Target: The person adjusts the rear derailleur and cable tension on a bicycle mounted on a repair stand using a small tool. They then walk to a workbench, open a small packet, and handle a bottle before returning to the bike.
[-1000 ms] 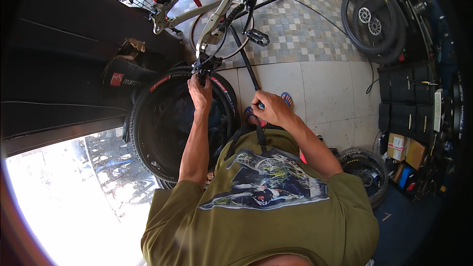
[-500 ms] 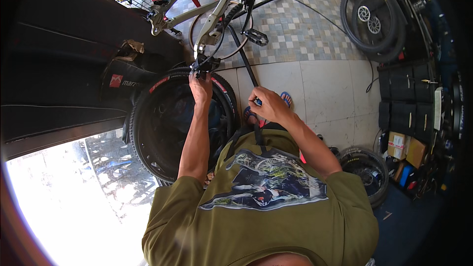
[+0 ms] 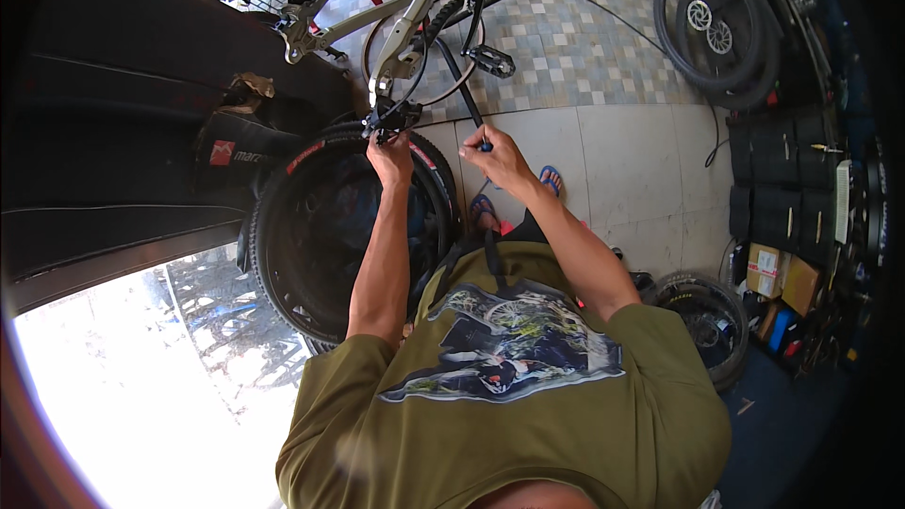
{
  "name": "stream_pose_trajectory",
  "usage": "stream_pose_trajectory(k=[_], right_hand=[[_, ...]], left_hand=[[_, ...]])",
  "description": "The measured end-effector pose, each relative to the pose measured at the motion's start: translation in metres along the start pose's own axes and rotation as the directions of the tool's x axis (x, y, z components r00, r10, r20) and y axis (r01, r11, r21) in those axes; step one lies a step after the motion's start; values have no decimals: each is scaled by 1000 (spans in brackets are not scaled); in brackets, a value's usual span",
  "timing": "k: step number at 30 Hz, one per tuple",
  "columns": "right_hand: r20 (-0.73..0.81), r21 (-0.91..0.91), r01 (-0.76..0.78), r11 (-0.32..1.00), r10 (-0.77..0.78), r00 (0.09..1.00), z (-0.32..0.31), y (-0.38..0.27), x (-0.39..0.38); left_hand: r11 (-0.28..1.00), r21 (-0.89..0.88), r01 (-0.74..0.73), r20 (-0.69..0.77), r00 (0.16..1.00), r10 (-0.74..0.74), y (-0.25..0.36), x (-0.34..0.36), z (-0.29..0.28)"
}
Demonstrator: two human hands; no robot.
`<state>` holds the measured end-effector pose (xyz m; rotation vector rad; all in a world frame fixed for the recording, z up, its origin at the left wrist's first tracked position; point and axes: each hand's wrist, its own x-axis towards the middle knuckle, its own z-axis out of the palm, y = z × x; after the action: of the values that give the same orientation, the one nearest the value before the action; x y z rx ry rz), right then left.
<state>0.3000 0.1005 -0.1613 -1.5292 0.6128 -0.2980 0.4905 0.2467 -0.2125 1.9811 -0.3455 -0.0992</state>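
Though apart, left hand [image 3: 390, 160] around a derailleur [image 3: 391, 118], right hand [image 3: 500, 160] around a blue object [image 3: 485, 146], red-labelled tire [image 3: 304, 159] nearby.

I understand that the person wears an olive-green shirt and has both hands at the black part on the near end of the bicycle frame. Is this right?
Not entirely: only the left hand is at the black part on the bicycle frame. The head view shows the right hand apart from it, holding a small blue thing. The olive-green shirt is as you say.
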Motion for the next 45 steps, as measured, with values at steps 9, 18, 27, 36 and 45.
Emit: stream_pose_trajectory(k=[9, 18, 27, 36, 45], right_hand=[[15, 461, -190, 867, 207, 978, 29, 12, 53], [76, 691, -248, 679, 274, 959, 62, 39, 65], [109, 765, -244, 596, 253, 961, 91, 32, 76], [144, 745, -285, 604, 271, 952, 93, 37, 84], [47, 417, -123, 900, 114, 992, 82, 48, 105]], left_hand=[[998, 57, -34, 120, 992, 27, 8, 2, -12], [993, 7, 118, 152, 981, -118, 9, 5, -18], [982, -87, 166, 122, 980, -155, 13, 4, -17], [974, -120, 191, 124, 976, -176, 24, 2, -12], [996, -31, 83, 116, 990, -79, 1, 14, -13]])
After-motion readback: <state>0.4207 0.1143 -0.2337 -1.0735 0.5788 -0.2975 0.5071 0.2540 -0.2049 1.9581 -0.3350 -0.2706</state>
